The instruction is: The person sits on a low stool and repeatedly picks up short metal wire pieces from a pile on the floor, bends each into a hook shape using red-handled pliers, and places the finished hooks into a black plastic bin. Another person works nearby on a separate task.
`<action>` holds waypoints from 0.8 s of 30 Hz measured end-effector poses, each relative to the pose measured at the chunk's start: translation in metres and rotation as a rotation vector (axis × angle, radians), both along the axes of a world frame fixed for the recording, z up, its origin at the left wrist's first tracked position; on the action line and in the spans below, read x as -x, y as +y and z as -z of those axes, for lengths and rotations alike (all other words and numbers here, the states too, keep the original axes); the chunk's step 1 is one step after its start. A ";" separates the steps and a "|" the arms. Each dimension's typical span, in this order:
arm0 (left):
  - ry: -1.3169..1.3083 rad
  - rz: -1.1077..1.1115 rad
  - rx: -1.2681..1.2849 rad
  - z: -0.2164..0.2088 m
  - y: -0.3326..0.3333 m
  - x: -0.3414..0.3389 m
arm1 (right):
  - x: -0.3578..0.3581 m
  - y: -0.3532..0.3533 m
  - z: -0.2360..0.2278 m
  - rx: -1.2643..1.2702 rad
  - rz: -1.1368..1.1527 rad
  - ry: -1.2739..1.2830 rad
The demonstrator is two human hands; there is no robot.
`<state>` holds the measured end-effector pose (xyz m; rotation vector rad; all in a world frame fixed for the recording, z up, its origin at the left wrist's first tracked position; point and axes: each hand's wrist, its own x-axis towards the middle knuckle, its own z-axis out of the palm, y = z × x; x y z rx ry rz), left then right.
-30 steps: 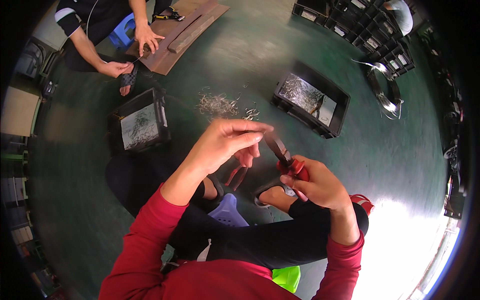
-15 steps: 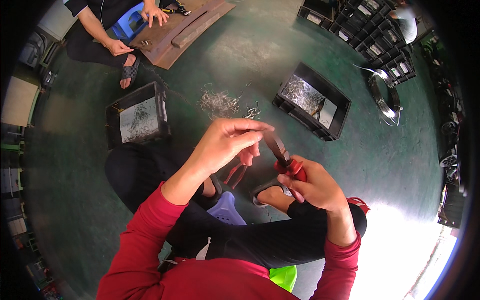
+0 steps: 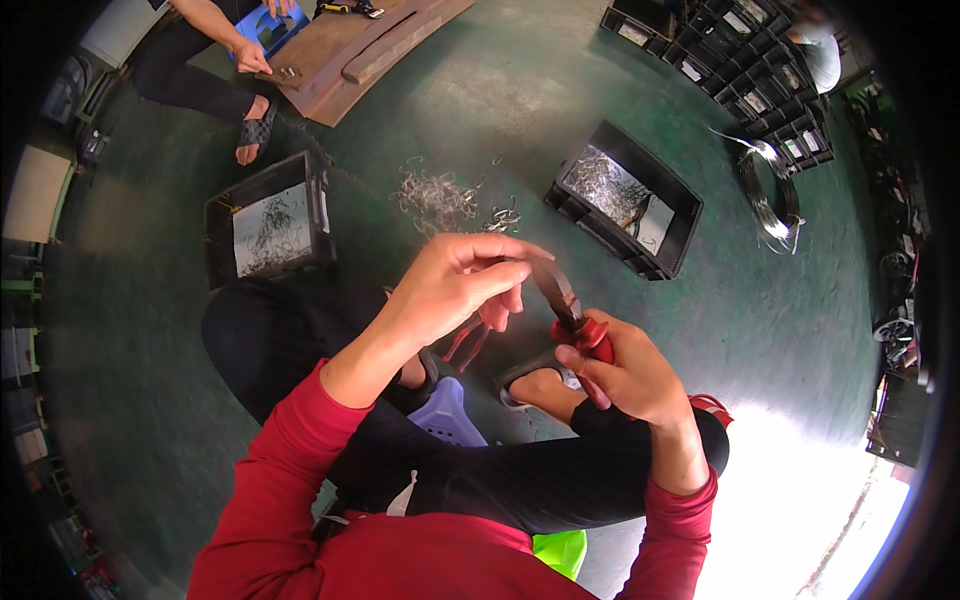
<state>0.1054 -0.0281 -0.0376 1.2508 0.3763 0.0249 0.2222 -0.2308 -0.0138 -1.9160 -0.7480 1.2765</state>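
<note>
My right hand is wrapped around the red handles of a pair of pliers. Their dark metal jaws point up and left, to the fingertips of my left hand. Thumb and forefinger of that hand are pinched together at the jaw tips; what they hold is too small or hidden to make out. Below the left hand's curled fingers show the red handles of another tool, its upper part covered; I cannot tell whether the hand touches it. Beyond my hands, a loose pile of bent wire hooks lies on the green floor, with a smaller cluster beside it.
Black crates with metal hooks stand left and right. A wire coil lies farther right, near stacked black crates. At the upper left a co-worker's hand rests by a brown board. A purple stool is between my legs.
My hands and the pliers hold nearly the same pose. The view has shifted slightly. The co-worker's hands have moved a little up in the picture.
</note>
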 end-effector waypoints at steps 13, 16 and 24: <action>-0.115 0.066 -0.362 -0.002 -0.016 0.014 | 0.000 0.001 0.013 -0.082 0.012 -0.292; -0.175 0.006 -0.516 0.003 -0.022 0.015 | -0.001 0.003 0.020 -0.069 0.016 -0.304; -0.209 -0.098 -0.681 0.018 -0.028 0.017 | 0.001 0.010 0.035 -0.064 0.006 -0.358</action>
